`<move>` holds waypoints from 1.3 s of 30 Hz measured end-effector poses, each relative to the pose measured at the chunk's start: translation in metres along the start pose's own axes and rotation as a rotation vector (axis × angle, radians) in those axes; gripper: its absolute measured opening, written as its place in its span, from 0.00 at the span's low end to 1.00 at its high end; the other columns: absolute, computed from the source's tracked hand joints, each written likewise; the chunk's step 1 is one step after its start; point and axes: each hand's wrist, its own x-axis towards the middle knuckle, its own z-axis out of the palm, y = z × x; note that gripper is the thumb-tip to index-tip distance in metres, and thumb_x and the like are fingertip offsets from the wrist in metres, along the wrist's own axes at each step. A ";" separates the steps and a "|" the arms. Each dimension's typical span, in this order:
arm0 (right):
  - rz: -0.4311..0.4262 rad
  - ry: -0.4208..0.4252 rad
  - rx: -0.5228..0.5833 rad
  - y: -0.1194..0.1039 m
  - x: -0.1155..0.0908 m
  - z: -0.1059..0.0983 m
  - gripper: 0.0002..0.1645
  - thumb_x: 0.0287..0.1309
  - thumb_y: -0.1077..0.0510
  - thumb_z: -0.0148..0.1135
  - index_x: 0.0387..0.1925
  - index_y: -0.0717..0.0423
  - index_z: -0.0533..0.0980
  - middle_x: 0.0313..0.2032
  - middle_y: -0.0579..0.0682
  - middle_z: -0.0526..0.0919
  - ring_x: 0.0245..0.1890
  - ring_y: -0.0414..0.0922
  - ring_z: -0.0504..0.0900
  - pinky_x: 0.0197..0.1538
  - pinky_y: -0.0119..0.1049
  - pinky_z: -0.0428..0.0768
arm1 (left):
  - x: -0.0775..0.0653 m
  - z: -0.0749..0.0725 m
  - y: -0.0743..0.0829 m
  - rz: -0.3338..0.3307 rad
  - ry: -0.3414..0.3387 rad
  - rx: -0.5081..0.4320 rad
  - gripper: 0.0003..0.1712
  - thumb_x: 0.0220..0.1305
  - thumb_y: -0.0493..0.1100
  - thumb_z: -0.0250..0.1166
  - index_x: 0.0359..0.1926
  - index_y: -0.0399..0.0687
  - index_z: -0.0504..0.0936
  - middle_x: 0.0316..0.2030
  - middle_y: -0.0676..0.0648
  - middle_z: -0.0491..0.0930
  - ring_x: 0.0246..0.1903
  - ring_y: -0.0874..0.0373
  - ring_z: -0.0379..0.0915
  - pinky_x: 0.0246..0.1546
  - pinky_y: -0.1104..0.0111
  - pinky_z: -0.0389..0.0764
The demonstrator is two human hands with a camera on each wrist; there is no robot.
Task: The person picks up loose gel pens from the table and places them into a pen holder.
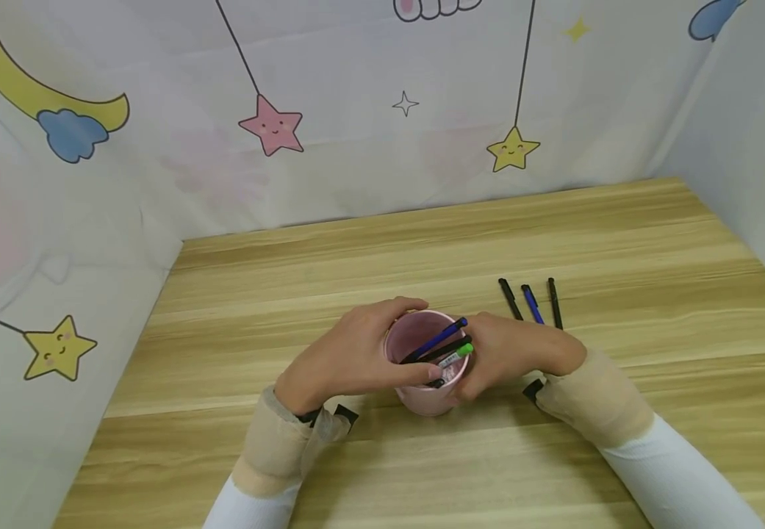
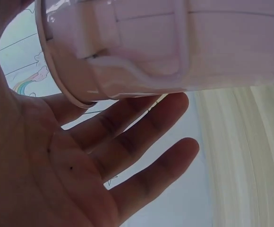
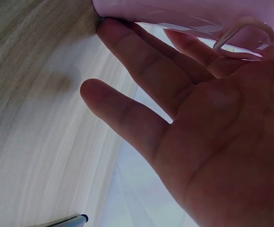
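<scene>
A pink pen cup (image 1: pixel 427 402) stands between the two hands on the table, several pens in it. A blue pen (image 1: pixel 440 339), a black pen (image 1: pixel 451 347) and a green-tipped white marker (image 1: pixel 458 355) lean toward its right rim. My left hand (image 1: pixel 352 353) holds the cup from the left, thumb across the near rim. On the opposite side my right hand (image 1: pixel 514 345) grips it, thumb at the near wall. The right wrist view shows fingertips near the base of the cup (image 3: pixel 184 12) and a small handle on its side.
Right of the cup, beyond the right hand, lie a black pen (image 1: pixel 509 297), a blue pen (image 1: pixel 532 303) and another black pen (image 1: pixel 555 301). The wooden table (image 1: pixel 276 286) meets a printed curtain (image 1: pixel 369 162) at the back and left.
</scene>
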 end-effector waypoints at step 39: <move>0.118 0.028 -0.042 -0.002 -0.007 -0.012 0.39 0.30 0.43 0.78 0.50 0.37 0.71 0.44 0.33 0.78 0.44 0.33 0.75 0.50 0.39 0.75 | 0.001 0.011 -0.013 -0.016 -0.090 -0.148 0.50 0.30 0.71 0.73 0.58 0.67 0.65 0.47 0.62 0.73 0.44 0.65 0.70 0.43 0.62 0.78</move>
